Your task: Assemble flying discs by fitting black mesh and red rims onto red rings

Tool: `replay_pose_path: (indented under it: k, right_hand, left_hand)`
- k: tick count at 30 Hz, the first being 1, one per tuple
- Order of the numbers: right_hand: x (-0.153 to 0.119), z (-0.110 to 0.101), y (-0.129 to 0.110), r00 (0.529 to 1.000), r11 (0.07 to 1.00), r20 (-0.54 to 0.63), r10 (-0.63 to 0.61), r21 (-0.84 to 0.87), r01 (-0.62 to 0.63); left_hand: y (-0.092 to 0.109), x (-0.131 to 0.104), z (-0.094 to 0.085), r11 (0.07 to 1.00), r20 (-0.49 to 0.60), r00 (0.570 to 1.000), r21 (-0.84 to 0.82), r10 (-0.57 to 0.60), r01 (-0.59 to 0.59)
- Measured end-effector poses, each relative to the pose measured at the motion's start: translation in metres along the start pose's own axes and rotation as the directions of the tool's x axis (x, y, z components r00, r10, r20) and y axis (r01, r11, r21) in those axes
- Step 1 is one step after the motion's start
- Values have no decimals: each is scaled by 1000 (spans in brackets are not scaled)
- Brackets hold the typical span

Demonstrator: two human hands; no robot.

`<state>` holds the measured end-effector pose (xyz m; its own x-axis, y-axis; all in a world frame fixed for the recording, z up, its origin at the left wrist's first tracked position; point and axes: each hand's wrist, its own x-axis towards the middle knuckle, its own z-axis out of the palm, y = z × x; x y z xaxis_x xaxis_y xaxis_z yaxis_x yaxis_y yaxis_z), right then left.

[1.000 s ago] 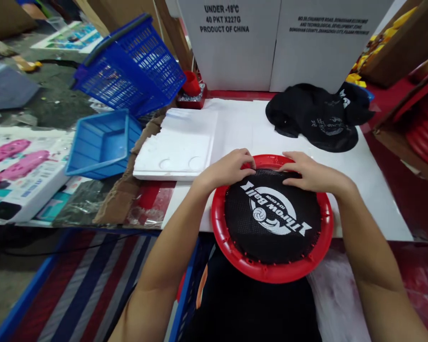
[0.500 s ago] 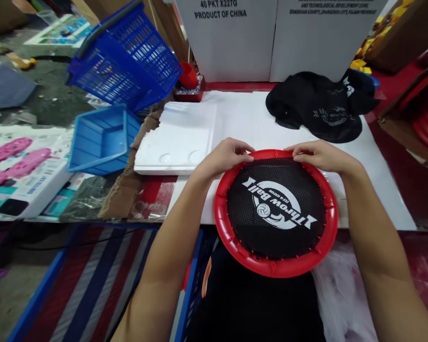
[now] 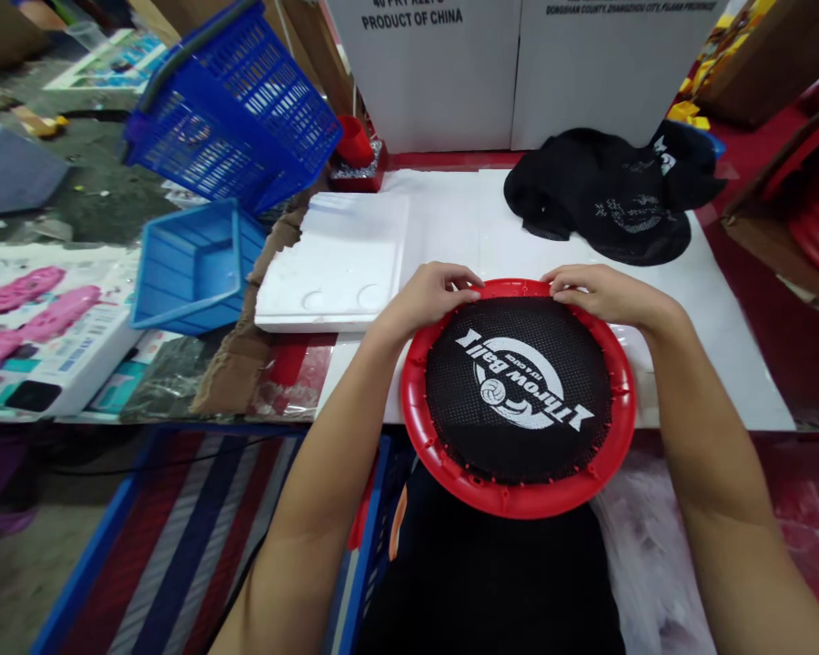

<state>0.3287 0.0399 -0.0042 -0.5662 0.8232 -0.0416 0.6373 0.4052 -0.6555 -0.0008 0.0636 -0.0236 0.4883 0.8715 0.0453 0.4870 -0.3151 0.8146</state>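
Observation:
A red plastic ring (image 3: 519,501) rests over the front edge of the table and my lap. Across its middle stretches a black mesh sheet (image 3: 460,414) printed in white with "Throw Ball". Small pegs run around the inner rim, along the mesh's edge. At the far left part of the rim, my left hand (image 3: 431,297) is closed with thumb and fingers on the ring. My right hand (image 3: 597,293) pinches the far right part of the rim in the same way. The fingertips hide bits of the mesh's far edge.
Black mesh pieces (image 3: 597,196) lie piled at the back right. White foam (image 3: 341,255) lies on the left, beside a light blue bin (image 3: 187,314) and a tilted blue basket (image 3: 246,118). Behind stand white cartons (image 3: 437,91); a small red cup (image 3: 355,143) sits near them.
The ring has shifted slightly left and away from me, with both hands still at its far rim. My right fingers have moved a little left. The whole view has shifted slightly.

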Motion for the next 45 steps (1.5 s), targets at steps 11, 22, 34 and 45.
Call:
replay_pose_path:
  k: [11, 22, 34, 45]
  right_hand:
    - [3, 15, -2, 998, 987, -61, -32, -162, 22]
    - [0, 31, -17, 990, 985, -10, -141, -101, 139]
    - [7, 17, -20, 998, 968, -59, 11, 252, 4]
    - [16, 22, -12, 996, 976, -85, -30, 211, 48]
  left_hand:
    - [1, 0, 2, 997, 33, 999, 69, 44, -46]
    - [20, -12, 12, 777, 215, 900, 454, 380, -437]
    - [16, 3, 19, 982, -9, 984, 61, 179, -179]
    - [24, 1, 25, 911, 165, 943, 257, 288, -323]
